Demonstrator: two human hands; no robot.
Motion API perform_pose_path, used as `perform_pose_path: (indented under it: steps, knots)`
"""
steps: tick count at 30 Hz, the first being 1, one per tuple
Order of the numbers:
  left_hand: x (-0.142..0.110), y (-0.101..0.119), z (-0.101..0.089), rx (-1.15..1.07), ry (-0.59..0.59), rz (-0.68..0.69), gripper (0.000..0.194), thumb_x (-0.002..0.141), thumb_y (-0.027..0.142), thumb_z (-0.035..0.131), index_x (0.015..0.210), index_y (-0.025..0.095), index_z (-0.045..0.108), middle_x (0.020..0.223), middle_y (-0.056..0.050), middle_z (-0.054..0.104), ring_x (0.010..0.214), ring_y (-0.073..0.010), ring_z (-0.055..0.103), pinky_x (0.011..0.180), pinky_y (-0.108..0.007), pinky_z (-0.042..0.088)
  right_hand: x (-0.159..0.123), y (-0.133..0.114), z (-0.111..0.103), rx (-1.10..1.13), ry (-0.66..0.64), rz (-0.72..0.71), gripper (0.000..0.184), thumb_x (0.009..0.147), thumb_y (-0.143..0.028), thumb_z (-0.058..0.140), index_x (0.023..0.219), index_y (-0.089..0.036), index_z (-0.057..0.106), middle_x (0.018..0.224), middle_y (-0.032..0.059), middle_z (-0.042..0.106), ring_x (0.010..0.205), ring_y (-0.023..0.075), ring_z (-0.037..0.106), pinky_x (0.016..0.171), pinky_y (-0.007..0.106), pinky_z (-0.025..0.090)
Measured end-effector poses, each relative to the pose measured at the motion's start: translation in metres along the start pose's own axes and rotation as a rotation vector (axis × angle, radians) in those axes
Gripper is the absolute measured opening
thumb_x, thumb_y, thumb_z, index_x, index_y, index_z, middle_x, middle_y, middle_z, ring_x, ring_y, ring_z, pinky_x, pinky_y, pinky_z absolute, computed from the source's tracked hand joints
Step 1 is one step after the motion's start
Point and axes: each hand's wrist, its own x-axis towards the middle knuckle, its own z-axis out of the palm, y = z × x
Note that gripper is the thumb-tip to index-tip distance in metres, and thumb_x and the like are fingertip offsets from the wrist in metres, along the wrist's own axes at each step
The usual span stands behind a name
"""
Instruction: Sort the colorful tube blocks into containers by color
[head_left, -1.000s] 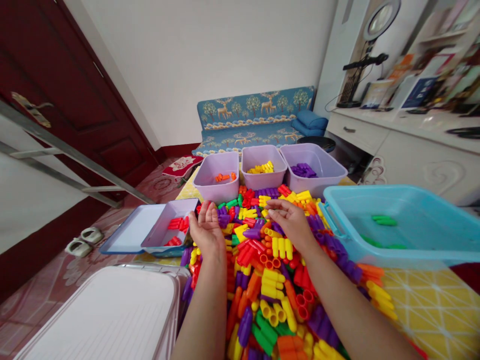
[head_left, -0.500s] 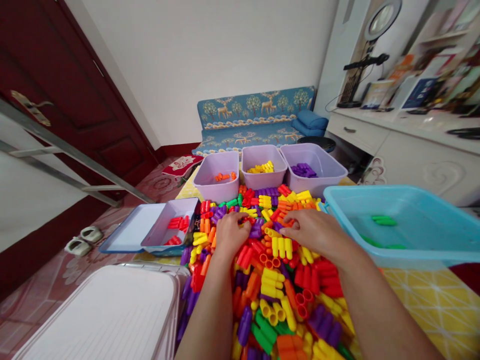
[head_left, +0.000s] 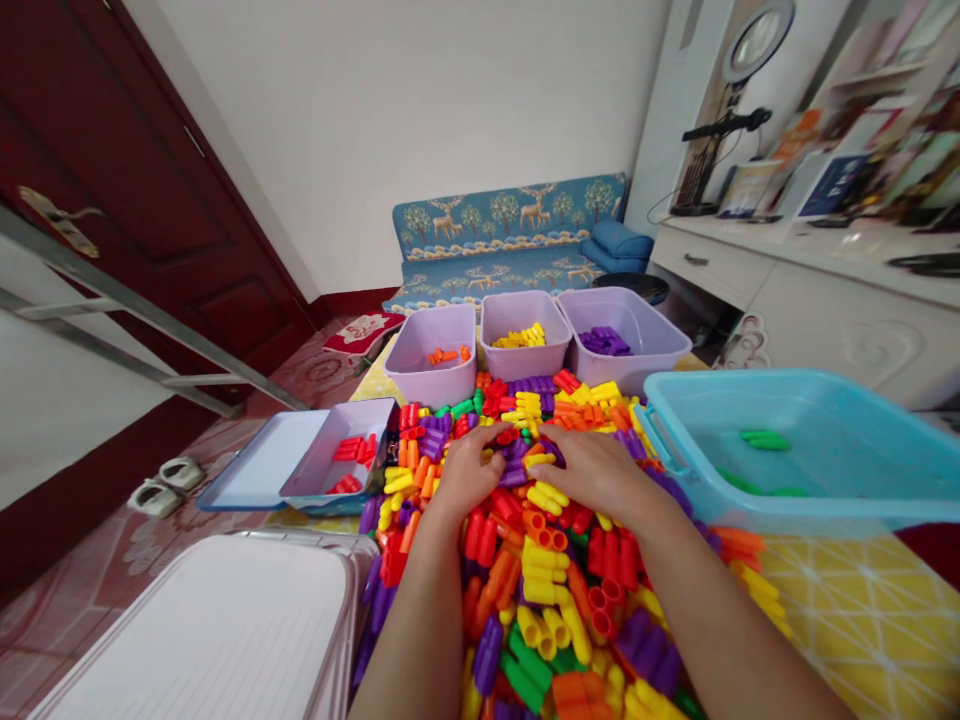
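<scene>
A heap of bullet-shaped plastic building pieces (head_left: pixel 544 560), joined in short rows, covers the middle of the table in red, yellow, orange, purple and green. My left hand (head_left: pixel 470 468) rests over the heap, fingers curved forward and thumb apart, near red and purple pieces. Facing it, my right hand (head_left: pixel 589 465) reaches in with its thumb apart from its fingers. A yellow piece (head_left: pixel 538 460) lies in the gap by that thumb, touching or just beside it. Purple pieces (head_left: pixel 514 465) lie between the two hands. Some fingertips are hidden among the pieces.
Three lilac bins (head_left: pixel 431 375) at the back hold orange, yellow and purple pieces. Red pieces are in a lilac box (head_left: pixel 307 470) at left, green ones in a blue tub (head_left: pixel 847 470) at right. A white lid (head_left: pixel 202 630) is front left; a sofa (head_left: pixel 510 240) stands behind.
My right hand has moved left and inward, closer to my left hand. A row of yellow pieces near it has shifted from view. The left hand has moved slightly right.
</scene>
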Motion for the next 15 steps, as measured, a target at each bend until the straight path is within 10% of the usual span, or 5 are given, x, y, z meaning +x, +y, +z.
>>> perform_pose_path:
  steps: [9, 15]
  knots:
    - [0.003, 0.0, 0.009, -0.371, 0.06, 0.034, 0.036, 0.08, 0.013, 0.058, 0.114, 0.018, 0.068, 0.118, -0.008, 0.069, 0.115, -0.0227, 0.06, 0.102, -0.036, 0.044, 0.01, -0.005, 0.015, 0.255, 0.15, -0.058, 0.054, 0.081, -0.033, 0.06, 0.133, -0.019, 0.054, 0.122, 0.0134, 0.064, 0.11, 0.027, 0.061, 0.094, 0.04, 0.045]
    - [0.004, 0.0, 0.01, -0.738, 0.196, -0.036, 0.04, 0.078, 0.032, 0.068, 0.114, 0.016, 0.061, 0.094, -0.008, 0.074, 0.08, -0.0175, 0.068, 0.073, -0.026, 0.052, 0.014, -0.012, 0.018, 0.613, 0.287, -0.129, 0.053, 0.076, -0.023, 0.066, 0.128, -0.02, 0.057, 0.128, 0.0109, 0.061, 0.116, 0.0231, 0.058, 0.1, 0.038, 0.043]
